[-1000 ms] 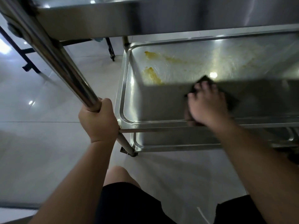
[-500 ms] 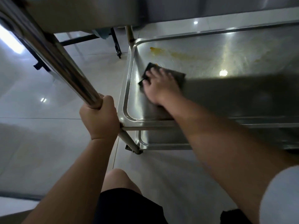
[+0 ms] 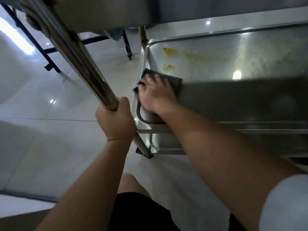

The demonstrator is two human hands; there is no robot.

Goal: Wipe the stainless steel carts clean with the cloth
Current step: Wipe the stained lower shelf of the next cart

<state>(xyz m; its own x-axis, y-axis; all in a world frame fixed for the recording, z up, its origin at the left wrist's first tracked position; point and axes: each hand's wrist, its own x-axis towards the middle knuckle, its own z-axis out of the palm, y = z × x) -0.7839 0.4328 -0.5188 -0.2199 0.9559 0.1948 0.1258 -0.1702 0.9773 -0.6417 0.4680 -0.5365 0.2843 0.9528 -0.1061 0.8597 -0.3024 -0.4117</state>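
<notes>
We look down on the cart's middle shelf (image 3: pixel 250 67), a shallow steel tray filling the right half of the frame. In it lie yellow smears (image 3: pixel 170 51) near its upper-left corner, fainter yellowish streaks running right, and the dark cloth (image 3: pixel 176 82) at the tray's left edge, just below the smears. A lower shelf (image 3: pixel 160 145) shows beneath; we cannot tell what it holds.

Our right hand (image 3: pixel 155 95) lies flat on the cloth, fingers spread and pressing it against the tray's left wall. Our left hand (image 3: pixel 116 120) is wrapped tightly round the cart's upright post (image 3: pixel 78 54) at centre frame.

Against half a second ago, the cloth and right hand sit slightly lower along the left edge, uncovering a small yellow spot above them — one second ago they were mid-tray.
</notes>
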